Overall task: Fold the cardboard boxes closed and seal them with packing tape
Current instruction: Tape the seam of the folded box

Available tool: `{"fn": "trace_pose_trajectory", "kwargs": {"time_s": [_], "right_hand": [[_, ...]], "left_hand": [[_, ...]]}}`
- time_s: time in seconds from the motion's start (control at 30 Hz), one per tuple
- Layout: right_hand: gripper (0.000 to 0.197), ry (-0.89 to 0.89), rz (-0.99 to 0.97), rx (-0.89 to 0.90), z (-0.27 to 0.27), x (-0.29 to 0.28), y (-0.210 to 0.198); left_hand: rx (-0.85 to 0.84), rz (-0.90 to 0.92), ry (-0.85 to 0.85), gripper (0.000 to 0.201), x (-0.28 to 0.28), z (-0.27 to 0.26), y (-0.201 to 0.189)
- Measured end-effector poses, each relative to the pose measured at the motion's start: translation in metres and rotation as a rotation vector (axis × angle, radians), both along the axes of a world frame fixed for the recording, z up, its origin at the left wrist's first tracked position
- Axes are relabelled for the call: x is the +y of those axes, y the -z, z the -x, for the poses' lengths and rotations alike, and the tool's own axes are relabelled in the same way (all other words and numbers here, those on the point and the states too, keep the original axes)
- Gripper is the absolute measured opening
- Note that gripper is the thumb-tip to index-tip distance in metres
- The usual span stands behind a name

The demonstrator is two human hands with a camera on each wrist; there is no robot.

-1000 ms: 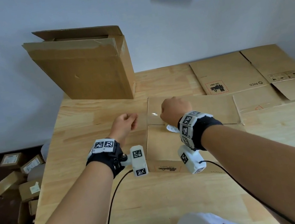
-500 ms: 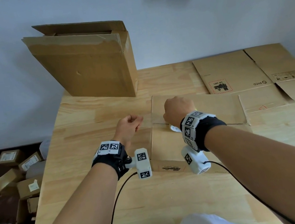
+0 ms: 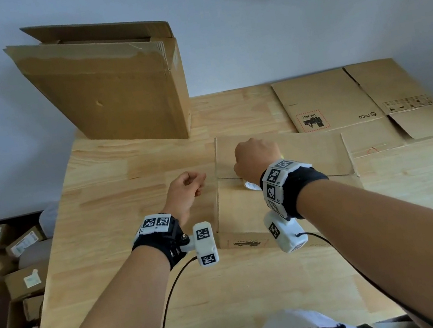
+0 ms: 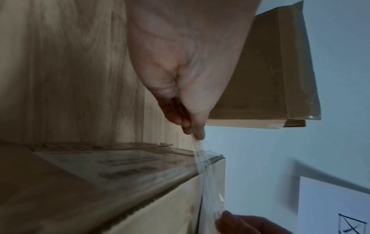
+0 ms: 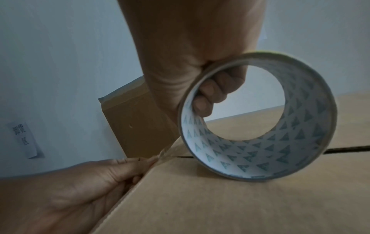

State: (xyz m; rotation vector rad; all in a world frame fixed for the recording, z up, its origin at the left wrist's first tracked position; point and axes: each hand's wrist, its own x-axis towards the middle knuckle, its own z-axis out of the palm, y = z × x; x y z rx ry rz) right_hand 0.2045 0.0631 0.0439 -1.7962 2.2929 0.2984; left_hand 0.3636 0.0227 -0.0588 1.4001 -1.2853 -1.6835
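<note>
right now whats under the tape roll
The tape roll, held in the right hand, rests on the closed box at the seam between its top flaps. The left hand pinches the loose tape end. What is inside the box is hidden.

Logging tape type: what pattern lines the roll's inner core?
White with rows of teal triangles on the tape roll; right wrist view shows it best.
</note>
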Motion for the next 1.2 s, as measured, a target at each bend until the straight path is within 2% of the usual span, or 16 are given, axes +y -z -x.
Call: {"fn": "trace_pose_trajectory", "kwargs": {"time_s": [0.17,0.33,0.43,0.6,0.93,1.2], "right_hand": [[0.014,0.016,-0.007,-0.014,0.003,-0.003,0.003],[0.020,-0.001,-0.013,-0.010,0.005,-0.009,0.006],[0.014,0.026,-0.015,0.008,0.004,-0.013,0.008],[0.015,0.070,-0.017,0.004,0.003,-0.012,0.010],[0.023,0.088,0.067,-0.022,0.005,-0.008,0.013],[0.022,0.088,0.049,-0.025,0.004,-0.008,0.012]], "left_hand": [[0.088,-0.074,-0.008,0.003,0.000,0.006,0.011],[0.104,-0.094,-0.002,0.004,-0.001,0.007,0.014],[0.123,-0.111,-0.024,0.009,-0.001,0.005,0.016],[0.175,-0.182,-0.017,0.020,-0.006,0.003,0.014],[0.028,0.056,-0.034,0.021,-0.004,0.008,0.007],[-0.067,0.197,-0.013,0.021,-0.003,0.006,0.008]]}}
